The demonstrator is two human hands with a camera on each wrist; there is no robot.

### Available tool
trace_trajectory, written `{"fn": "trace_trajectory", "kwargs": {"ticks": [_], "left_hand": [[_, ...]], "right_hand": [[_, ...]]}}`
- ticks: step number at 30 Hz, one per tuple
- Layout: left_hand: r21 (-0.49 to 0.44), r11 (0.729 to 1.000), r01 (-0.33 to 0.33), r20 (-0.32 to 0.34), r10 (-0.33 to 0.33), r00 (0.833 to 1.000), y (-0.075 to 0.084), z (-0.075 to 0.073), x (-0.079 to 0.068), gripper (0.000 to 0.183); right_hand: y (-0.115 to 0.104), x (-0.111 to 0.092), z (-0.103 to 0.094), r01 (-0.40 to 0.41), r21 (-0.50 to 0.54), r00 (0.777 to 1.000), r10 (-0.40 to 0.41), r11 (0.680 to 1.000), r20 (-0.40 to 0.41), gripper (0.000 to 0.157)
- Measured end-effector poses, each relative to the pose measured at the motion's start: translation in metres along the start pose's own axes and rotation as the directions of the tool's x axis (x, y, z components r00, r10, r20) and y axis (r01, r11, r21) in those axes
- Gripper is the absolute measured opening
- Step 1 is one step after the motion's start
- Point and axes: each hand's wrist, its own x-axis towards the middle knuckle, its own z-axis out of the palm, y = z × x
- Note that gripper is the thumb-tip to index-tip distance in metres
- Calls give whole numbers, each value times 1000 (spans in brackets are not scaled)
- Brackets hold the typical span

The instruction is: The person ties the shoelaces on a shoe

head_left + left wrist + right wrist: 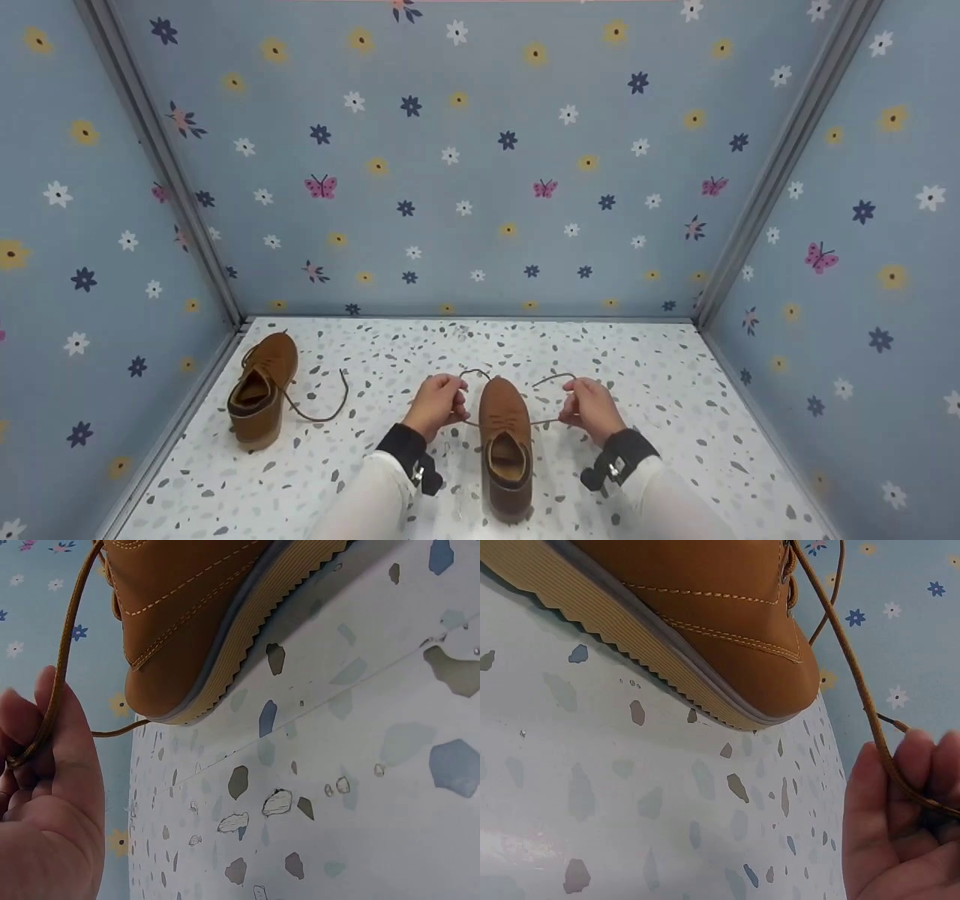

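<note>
A brown lace-up shoe (504, 405) stands upright at the front middle of the floor, its toe pointing away from me. To its left, my left hand (439, 405) grips one end of its shoelace (66, 637), with curled fingers. On the other side my right hand (591, 409) holds the other shoelace end (855, 675), which runs taut from the eyelets into the fingers. Both lace tails loop forward past the hands. Neither hand touches the shoe body. The wrist views show the shoe's stitched side and ridged tan sole.
A second brown shoe (262, 390) stands at the left, its loose shoelace (337, 405) trailing right across the speckled white surface (637, 360). Blue flowered panels (480, 172) enclose the back and both sides, with grey metal posts (161, 165) at the corners.
</note>
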Motion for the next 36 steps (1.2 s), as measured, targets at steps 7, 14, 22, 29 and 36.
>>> {"fn": "trace_trajectory", "kwargs": {"ticks": [7,14,22,29,36], "left_hand": [[51,999,-2,-25,4,1000,0,0,2,25],[137,991,-7,-45,13,999,2,-1,3,24],[135,990,-25,-29,29,999,5,-2,2,25],[218,974,-58,-39,68,997,7,-3,0,27],[338,937,-88,-58,114,992,8,-1,0,27]], "right_hand": [[-1,0,-3,20,-113,1000,-21,993,-14,35],[-5,-2,-6,28,-263,999,-39,964,-37,41],[-6,-5,-10,90,-444,990,-129,891,-58,42],[-5,-5,-12,127,-537,979,-193,834,-67,42],[-6,-4,-13,133,-588,972,-222,798,-81,42]]}}
